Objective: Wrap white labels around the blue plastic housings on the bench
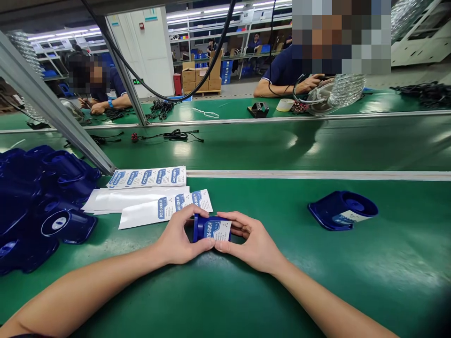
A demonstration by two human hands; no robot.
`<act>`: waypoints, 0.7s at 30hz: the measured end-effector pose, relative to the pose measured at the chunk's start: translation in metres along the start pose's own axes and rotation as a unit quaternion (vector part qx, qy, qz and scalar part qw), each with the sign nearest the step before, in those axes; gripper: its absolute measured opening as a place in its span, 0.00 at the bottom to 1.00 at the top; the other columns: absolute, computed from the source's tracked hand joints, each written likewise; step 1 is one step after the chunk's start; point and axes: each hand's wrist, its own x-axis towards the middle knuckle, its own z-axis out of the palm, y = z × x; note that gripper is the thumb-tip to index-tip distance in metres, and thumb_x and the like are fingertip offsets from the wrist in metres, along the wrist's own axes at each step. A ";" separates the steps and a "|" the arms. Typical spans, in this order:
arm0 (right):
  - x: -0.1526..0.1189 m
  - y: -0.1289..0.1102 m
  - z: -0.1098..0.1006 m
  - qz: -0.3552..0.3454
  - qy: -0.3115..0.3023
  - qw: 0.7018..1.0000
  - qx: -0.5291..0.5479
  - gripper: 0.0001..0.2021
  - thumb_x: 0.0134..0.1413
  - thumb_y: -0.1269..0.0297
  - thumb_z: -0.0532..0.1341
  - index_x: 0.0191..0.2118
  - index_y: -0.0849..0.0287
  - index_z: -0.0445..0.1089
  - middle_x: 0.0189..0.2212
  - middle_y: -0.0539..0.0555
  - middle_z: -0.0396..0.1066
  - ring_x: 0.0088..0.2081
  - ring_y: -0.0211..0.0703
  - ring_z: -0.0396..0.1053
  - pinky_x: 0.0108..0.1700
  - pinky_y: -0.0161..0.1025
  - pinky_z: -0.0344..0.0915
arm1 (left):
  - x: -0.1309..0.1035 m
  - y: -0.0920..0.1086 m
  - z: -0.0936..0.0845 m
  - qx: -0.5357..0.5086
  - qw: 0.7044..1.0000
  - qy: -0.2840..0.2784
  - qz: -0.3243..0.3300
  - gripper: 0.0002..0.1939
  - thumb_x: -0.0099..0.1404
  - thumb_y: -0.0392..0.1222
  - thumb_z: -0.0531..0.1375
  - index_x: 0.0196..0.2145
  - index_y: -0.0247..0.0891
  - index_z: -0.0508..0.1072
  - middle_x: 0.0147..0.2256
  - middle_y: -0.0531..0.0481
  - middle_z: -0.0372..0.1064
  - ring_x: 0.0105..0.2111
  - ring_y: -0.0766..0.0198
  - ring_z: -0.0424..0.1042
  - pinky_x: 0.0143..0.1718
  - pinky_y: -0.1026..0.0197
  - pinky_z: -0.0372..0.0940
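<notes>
Between my two hands is a blue plastic housing with a white and blue label on its curved side. My left hand grips its left end, fingers behind and thumb in front. From the right, my right hand closes round the other end, its thumb on the label's lower edge. Both thumb tips nearly meet there. Just behind my left hand lies a label sheet, partly peeled, with several printed labels at its right end. Another labelled blue housing lies on its side at the right.
A pile of blue housings covers the bench's left side. More label sheets lie beside it. A metal post slants up at left, and a black cable hangs ahead. Beyond the white rail, two people work near bundled cables.
</notes>
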 end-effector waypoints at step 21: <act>0.001 -0.001 0.001 0.063 0.007 0.993 0.097 0.37 0.33 0.57 0.86 0.54 0.53 0.81 0.47 0.57 0.86 0.53 0.62 0.83 0.65 0.60 0.75 | 0.003 0.005 -0.001 -0.046 0.998 0.000 -0.052 0.20 0.55 0.44 0.76 0.43 0.41 0.76 0.47 0.45 0.77 0.50 0.51 0.76 0.49 0.53 0.70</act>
